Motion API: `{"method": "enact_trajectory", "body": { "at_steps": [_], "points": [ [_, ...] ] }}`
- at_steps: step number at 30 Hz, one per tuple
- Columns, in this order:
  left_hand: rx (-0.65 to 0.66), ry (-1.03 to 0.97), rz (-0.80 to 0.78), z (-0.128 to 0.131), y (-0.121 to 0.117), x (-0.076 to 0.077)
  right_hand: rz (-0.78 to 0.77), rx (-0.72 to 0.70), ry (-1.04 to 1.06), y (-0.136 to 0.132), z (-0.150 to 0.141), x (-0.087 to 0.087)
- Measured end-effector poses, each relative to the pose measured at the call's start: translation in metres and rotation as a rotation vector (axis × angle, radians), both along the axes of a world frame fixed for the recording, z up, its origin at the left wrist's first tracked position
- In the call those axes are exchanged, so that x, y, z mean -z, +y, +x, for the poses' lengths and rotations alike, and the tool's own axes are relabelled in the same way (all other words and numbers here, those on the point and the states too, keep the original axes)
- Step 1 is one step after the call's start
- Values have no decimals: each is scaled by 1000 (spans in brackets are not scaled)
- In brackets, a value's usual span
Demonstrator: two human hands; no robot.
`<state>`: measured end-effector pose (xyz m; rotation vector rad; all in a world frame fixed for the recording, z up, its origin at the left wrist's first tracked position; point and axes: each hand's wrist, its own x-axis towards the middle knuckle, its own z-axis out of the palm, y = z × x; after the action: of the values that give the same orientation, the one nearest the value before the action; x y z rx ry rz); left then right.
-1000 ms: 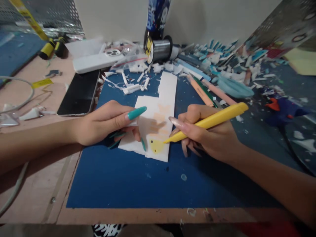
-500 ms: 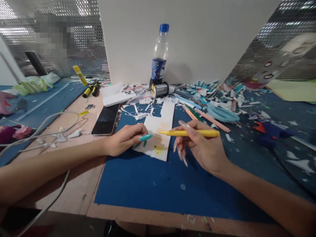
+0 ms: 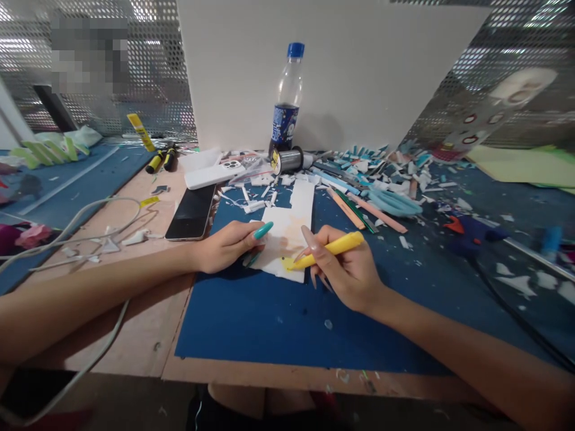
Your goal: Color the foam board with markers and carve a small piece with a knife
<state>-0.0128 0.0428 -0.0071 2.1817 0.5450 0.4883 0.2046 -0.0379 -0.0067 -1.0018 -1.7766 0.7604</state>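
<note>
A white sheet (image 3: 287, 230) with pale orange patches and a small yellow shape at its near edge lies on the blue cutting mat (image 3: 278, 317). My left hand (image 3: 227, 245), with long teal nails, presses down on the sheet's left side, fingers curled. My right hand (image 3: 345, 269) grips a yellow marker (image 3: 327, 248) like a pen, with its tip on the yellow shape at the sheet's near edge.
A dark phone (image 3: 191, 212) and a white phone (image 3: 215, 175) lie left of the mat. A bottle (image 3: 286, 102) and wire spool (image 3: 287, 160) stand behind. Pencils (image 3: 359, 209), paper scraps, a glue gun (image 3: 471, 230) lie right. A white cable (image 3: 90, 218) loops left.
The view has pulled back from the sheet. Half a second ago the marker was lifted and level above the sheet; now its tip is down on the yellow shape again.
</note>
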Motion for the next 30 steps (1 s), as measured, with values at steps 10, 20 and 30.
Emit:
{"method": "enact_trajectory", "body": {
  "at_steps": [10, 20, 30],
  "points": [
    [14, -8, -4, 0, 2, 2, 17, -73, -211, 9, -8, -11],
    [-1, -54, -21, -2, 2, 4, -145, -298, -227, 24, -14, -17],
    [-48, -10, -36, 0, 2, 4, -182, -33, -52, 23, -20, -5]
  ]
}}
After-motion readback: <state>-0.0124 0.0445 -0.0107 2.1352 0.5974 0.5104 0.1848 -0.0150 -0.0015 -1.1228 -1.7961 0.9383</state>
